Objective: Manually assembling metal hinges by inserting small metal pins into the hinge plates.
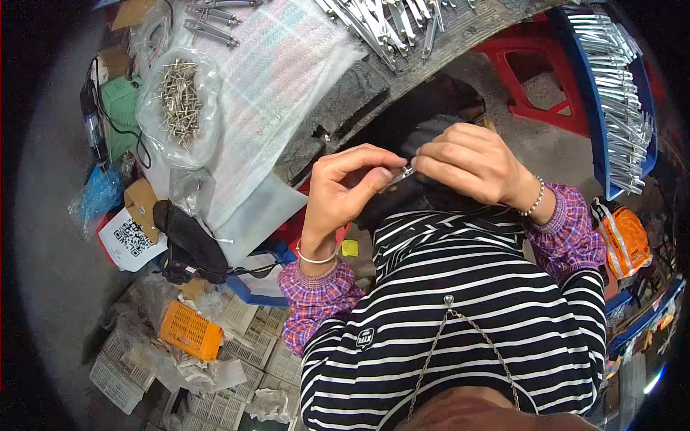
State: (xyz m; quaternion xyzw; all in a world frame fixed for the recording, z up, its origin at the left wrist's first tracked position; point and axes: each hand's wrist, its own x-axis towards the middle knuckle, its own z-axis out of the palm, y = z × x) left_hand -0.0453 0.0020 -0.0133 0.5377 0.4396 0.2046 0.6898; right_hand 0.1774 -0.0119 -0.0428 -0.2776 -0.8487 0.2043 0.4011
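Between my two hands, above my lap, is a small silver metal piece that looks like a nail clipper. My left hand pinches one end with thumb and forefinger. The fingertips of my right hand close on the other end and hide part of it. Up on the workbench, to the left, a clear plastic bag holds many small metal pins. A heap of loose silver clipper parts lies at the bench's far edge, and a few assembled-looking clippers rest at its upper left.
At the right, a blue tray is filled with rows of silver clippers. A red plastic stool stands beside it. White foam sheeting covers part of the bench. Low on the left are an orange basket and grey crates.
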